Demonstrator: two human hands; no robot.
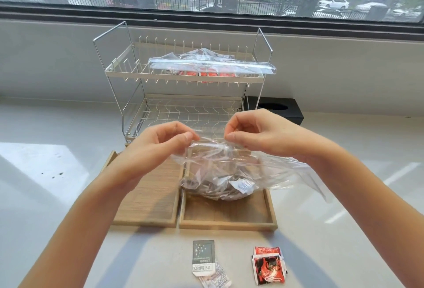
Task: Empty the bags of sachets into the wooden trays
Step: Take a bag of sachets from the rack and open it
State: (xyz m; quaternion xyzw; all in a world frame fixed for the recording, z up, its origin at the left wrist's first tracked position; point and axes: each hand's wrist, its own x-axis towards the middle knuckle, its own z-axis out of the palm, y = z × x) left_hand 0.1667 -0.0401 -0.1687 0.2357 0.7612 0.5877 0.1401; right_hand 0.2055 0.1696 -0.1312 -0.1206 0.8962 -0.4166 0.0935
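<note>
A clear plastic bag (pixel 220 179) full of grey and white sachets rests in the right wooden tray (pixel 229 221). My left hand (pixel 158 143) and my right hand (pixel 254 131) each pinch the bag's top edge, thumbs close together above the tray. The left wooden tray (pixel 146 202) beside it holds nothing I can see. A second clear bag (pixel 213 65) with red sachets lies on the top shelf of the wire rack (pixel 128 74) behind the trays.
Loose grey-green sachets (pixel 204 258) and red sachets (pixel 268 264) lie on the white counter in front of the trays. A black box (pixel 277 108) stands behind the rack at the right. A window runs along the back wall.
</note>
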